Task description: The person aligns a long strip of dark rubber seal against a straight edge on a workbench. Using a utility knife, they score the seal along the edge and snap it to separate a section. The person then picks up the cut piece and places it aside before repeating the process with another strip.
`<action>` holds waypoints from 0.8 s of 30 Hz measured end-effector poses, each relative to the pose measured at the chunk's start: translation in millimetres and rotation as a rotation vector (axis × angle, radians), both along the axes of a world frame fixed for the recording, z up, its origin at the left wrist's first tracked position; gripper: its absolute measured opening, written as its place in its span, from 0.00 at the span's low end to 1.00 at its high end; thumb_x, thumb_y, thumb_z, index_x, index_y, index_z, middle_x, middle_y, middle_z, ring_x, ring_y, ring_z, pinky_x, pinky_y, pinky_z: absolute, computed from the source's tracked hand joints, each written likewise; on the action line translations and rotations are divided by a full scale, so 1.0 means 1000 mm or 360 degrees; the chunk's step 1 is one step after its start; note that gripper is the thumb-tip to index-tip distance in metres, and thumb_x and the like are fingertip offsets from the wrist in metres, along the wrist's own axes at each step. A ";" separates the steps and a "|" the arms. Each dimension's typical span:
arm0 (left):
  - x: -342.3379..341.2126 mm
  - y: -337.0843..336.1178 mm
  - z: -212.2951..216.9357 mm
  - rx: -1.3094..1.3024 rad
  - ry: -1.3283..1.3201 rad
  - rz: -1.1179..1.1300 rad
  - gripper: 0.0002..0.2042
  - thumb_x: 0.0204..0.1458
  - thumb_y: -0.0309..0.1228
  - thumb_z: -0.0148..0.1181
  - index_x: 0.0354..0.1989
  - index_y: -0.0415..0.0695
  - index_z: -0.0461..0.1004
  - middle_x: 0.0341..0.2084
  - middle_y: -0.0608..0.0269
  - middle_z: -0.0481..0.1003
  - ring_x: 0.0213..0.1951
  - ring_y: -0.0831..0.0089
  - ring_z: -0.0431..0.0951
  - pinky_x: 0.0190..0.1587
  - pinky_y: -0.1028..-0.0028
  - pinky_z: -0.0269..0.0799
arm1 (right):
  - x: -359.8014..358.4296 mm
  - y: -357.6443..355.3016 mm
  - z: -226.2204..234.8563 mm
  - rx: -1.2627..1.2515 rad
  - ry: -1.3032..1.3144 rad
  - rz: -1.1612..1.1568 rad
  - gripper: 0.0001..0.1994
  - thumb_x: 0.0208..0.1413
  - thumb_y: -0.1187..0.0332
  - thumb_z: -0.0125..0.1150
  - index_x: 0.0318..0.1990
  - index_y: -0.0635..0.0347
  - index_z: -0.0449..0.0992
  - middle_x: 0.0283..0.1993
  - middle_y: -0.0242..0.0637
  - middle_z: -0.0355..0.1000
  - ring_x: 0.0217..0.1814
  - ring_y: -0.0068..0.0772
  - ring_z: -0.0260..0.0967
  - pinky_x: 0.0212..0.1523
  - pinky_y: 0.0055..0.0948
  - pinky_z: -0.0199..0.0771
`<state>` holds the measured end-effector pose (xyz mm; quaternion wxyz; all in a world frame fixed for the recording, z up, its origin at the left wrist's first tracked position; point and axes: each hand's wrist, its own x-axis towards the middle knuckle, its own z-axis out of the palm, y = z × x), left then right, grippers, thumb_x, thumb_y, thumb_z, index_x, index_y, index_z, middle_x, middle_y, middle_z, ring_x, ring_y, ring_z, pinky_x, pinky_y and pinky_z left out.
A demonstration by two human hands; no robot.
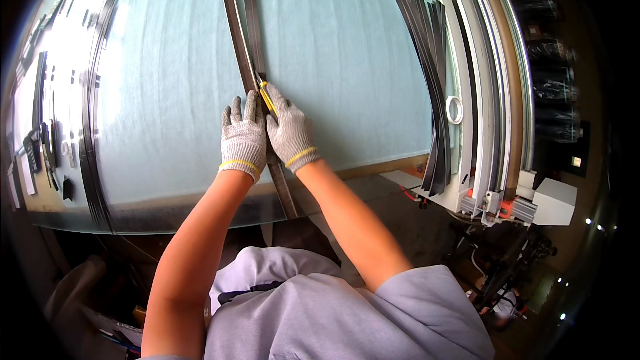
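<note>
While gloved, hands (243,139) (293,132) on yellow knife (267,98) (right) and strip (237,33).

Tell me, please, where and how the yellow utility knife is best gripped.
Probably by its yellow handle, coming from the lower right, as the gloved right hand does: the slim handle slants down toward that palm, while the blade end points forward and slightly left.

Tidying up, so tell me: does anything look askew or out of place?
Mildly, yes: the dark strips at the right are bunched untidily, their upper ends fanned and uneven rather than squared up. A white ring lies beside them. I see no spill or obvious damage.
</note>
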<state>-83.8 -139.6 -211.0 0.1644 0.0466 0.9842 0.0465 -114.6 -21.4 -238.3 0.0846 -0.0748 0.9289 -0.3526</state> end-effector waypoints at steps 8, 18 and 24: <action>0.000 0.002 0.000 -0.0025 0.0002 0.0001 0.37 0.52 0.35 0.64 0.71 0.39 0.61 0.76 0.51 0.49 0.74 0.43 0.53 0.74 0.47 0.49 | 0.046 0.016 0.004 -0.0008 -0.0049 0.0006 0.34 0.56 0.74 0.61 0.72 0.45 0.62 0.53 0.55 0.75 0.49 0.63 0.76 0.49 0.53 0.78; 0.000 -0.001 0.001 -0.0102 -0.0066 -0.0028 0.55 0.38 0.46 0.78 0.74 0.36 0.55 0.76 0.50 0.48 0.74 0.43 0.51 0.75 0.49 0.47 | 0.163 0.094 0.050 0.0097 -0.0251 0.0148 0.34 0.54 0.76 0.63 0.71 0.52 0.65 0.52 0.55 0.77 0.46 0.59 0.79 0.46 0.46 0.82; -0.001 0.000 0.001 -0.0090 -0.0096 -0.0038 0.60 0.33 0.50 0.81 0.74 0.34 0.53 0.77 0.50 0.47 0.75 0.43 0.51 0.75 0.50 0.46 | 0.139 0.116 0.004 -0.0426 0.0032 -0.0482 0.31 0.55 0.80 0.63 0.69 0.62 0.67 0.61 0.50 0.75 0.58 0.51 0.78 0.56 0.38 0.78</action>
